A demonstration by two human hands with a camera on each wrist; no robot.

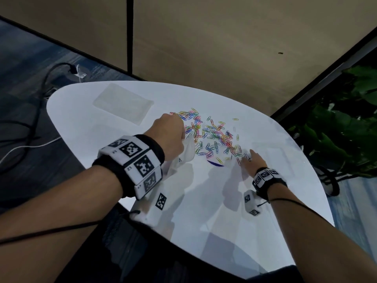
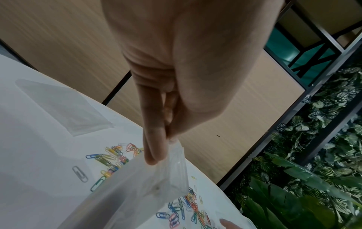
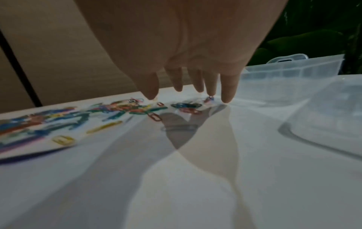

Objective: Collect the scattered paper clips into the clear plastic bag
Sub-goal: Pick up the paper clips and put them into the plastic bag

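Many coloured paper clips point(image 1: 212, 135) lie scattered in the middle of the white table point(image 1: 204, 211). My left hand point(image 1: 171, 129) is raised at the pile's left edge and pinches the top rim of the clear plastic bag point(image 1: 184, 155), which hangs below it. In the left wrist view the fingers point(image 2: 154, 145) and thumb squeeze the bag point(image 2: 141, 186) above the clips point(image 2: 109, 159). My right hand point(image 1: 251, 160) lies with fingers spread at the pile's right edge. Its fingertips point(image 3: 227, 97) touch the table among a few clips point(image 3: 186, 106).
A second flat clear bag point(image 1: 123, 103) lies at the table's far left. Clear plastic containers point(image 3: 290, 69) stand just right of my right hand. A dark blue edge point(image 1: 215, 163) shows under the near clips. A plant point(image 1: 346, 119) is to the right, and cables point(image 1: 40, 111) lie on the floor to the left.
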